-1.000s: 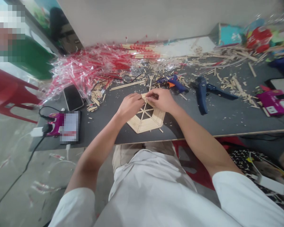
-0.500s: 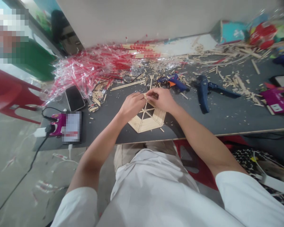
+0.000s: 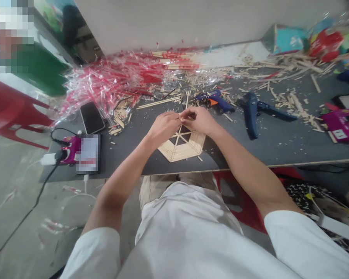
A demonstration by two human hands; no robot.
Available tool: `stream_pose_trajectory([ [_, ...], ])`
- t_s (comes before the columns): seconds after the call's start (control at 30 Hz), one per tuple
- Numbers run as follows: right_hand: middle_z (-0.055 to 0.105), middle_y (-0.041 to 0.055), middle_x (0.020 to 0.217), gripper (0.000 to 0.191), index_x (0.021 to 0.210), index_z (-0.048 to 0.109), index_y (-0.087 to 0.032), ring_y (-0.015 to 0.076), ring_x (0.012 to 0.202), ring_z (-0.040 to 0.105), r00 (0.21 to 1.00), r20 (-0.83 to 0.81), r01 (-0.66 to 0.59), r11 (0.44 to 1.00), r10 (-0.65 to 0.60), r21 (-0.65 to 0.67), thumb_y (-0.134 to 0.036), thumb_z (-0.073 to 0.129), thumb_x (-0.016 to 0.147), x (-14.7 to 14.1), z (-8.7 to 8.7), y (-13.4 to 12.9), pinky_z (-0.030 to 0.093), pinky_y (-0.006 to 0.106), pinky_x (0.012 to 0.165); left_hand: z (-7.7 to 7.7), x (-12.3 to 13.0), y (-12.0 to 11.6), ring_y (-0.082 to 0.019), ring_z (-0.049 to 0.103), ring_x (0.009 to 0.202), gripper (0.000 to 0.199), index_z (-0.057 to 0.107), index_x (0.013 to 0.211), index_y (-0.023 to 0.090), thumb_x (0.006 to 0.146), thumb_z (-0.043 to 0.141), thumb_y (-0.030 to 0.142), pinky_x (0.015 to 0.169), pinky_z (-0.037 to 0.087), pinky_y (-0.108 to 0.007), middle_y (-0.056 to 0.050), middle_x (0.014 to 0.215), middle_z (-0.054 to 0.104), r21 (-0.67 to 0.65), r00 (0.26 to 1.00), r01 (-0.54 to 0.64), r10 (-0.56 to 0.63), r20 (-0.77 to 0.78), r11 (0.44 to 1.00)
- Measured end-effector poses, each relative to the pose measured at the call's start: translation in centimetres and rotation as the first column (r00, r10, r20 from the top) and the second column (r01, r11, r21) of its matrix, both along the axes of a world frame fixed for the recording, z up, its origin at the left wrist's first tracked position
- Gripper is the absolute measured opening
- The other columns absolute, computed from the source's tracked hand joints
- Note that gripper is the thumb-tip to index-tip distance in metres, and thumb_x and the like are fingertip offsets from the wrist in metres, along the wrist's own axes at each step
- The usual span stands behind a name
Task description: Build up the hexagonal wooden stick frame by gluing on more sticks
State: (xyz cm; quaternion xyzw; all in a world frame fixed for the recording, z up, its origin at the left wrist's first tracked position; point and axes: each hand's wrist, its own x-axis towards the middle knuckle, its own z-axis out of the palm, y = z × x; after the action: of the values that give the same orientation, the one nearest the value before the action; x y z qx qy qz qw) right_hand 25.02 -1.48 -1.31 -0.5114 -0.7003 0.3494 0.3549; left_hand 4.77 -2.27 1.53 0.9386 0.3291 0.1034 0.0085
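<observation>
A web-shaped frame of pale wooden sticks (image 3: 184, 152) lies flat on the dark table, with rows of sticks around crossing spokes. Over its far left side, my left hand (image 3: 166, 123) is closed in a pinch. My right hand (image 3: 199, 119) pinches beside it, fingertips nearly meeting the left ones. A pale sliver of wooden stick (image 3: 180, 119) shows between the fingertips; the rest is hidden by my fingers. One spoke (image 3: 187, 100) sticks out beyond my hands. A blue glue gun (image 3: 216, 100) with an orange trigger lies just past my right hand.
Blue cutter-like pliers (image 3: 251, 116) lie open at the right. Red-and-clear wrapped sticks (image 3: 119, 77) heap at the back left. A phone (image 3: 92, 117), a second phone (image 3: 88, 155) and a purple power strip (image 3: 72, 149) sit at the left. Stick offcuts (image 3: 296, 104) are scattered about. A red stool (image 3: 14, 112) stands left.
Both hands stay pinched at the far side of the stick frame, with only a tiny shift of the fingers. The view has moved slightly.
</observation>
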Motion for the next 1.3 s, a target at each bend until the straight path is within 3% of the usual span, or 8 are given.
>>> stream_pose_trajectory([
  [0.4, 0.074, 0.0039, 0.077, 0.008, 0.077, 0.074, -0.020, 0.0197, 0.073, 0.066, 0.999, 0.015, 0.036, 0.997, -0.035, -0.073, -0.017, 0.078, 0.071, -0.4, 0.5, 0.4, 0.053, 0.037, 0.074, 0.0, 0.2, 0.1, -0.023, 0.066, 0.095, 0.029, 0.075, 0.088, 0.017, 0.100, 0.048, 0.018, 0.085, 0.053, -0.036, -0.011, 0.094, 0.073, -0.027, 1.000, -0.021, 0.021, 0.007, 0.999],
  [0.8, 0.072, 0.0011, 0.070, 0.010, 0.069, 0.077, -0.020, 0.0173, 0.070, 0.064, 0.998, 0.051, 0.049, 0.993, -0.044, -0.112, -0.011, 0.074, 0.067, -0.8, 1.0, 0.8, 0.050, 0.034, 0.073, 1.1, 0.3, 0.1, -0.024, 0.067, 0.098, 0.030, 0.074, 0.087, 0.015, 0.099, 0.046, 0.012, 0.087, 0.053, -0.036, -0.011, 0.098, 0.074, -0.100, 1.000, 0.020, -0.020, 0.004, 0.995],
  [0.97, 0.075, 0.0030, 0.072, 0.009, 0.072, 0.079, -0.020, 0.0193, 0.072, 0.068, 0.999, -0.003, 0.036, 0.989, -0.036, -0.143, -0.012, 0.076, 0.071, -0.6, 1.0, 0.5, 0.053, 0.035, 0.075, 0.9, 0.1, 0.1, -0.022, 0.067, 0.097, 0.027, 0.073, 0.086, 0.016, 0.099, 0.050, 0.013, 0.086, 0.053, -0.033, -0.010, 0.097, 0.075, -0.050, 1.000, 0.015, -0.015, -0.005, 0.999],
  [1.13, 0.081, 0.0057, 0.093, 0.013, 0.092, 0.082, -0.022, 0.0218, 0.085, 0.073, 0.990, -0.136, -0.065, 0.990, 0.048, -0.127, -0.029, 0.078, 0.083, 0.8, 1.2, 0.0, 0.056, 0.038, 0.086, 0.9, -0.3, -0.1, -0.022, 0.068, 0.098, 0.025, 0.073, 0.084, 0.015, 0.100, 0.055, 0.014, 0.082, 0.053, -0.032, -0.010, 0.097, 0.075, -0.081, 0.999, -0.027, 0.029, 0.023, 0.996],
  [1.2, 0.081, 0.0065, 0.097, 0.017, 0.094, 0.080, -0.021, 0.0220, 0.089, 0.073, 0.985, -0.173, -0.041, 0.994, 0.023, -0.101, -0.035, 0.071, 0.091, 1.2, 1.3, -0.1, 0.056, 0.038, 0.089, 0.8, -0.4, -0.1, -0.022, 0.068, 0.098, 0.024, 0.074, 0.084, 0.015, 0.101, 0.057, 0.015, 0.082, 0.052, -0.032, -0.010, 0.097, 0.074, -0.102, 0.998, -0.038, 0.042, 0.035, 0.994],
  [1.3, 0.076, 0.0051, 0.084, 0.024, 0.083, 0.069, -0.022, 0.0199, 0.081, 0.069, 0.983, -0.166, 0.064, 0.996, -0.072, -0.056, -0.038, 0.060, 0.098, 1.0, 1.2, 0.0, 0.055, 0.035, 0.083, 0.5, -0.8, 0.0, -0.022, 0.069, 0.099, 0.022, 0.076, 0.089, 0.015, 0.102, 0.059, 0.018, 0.083, 0.053, -0.032, -0.010, 0.097, 0.074, -0.130, 0.996, -0.035, 0.045, 0.074, 0.991],
])
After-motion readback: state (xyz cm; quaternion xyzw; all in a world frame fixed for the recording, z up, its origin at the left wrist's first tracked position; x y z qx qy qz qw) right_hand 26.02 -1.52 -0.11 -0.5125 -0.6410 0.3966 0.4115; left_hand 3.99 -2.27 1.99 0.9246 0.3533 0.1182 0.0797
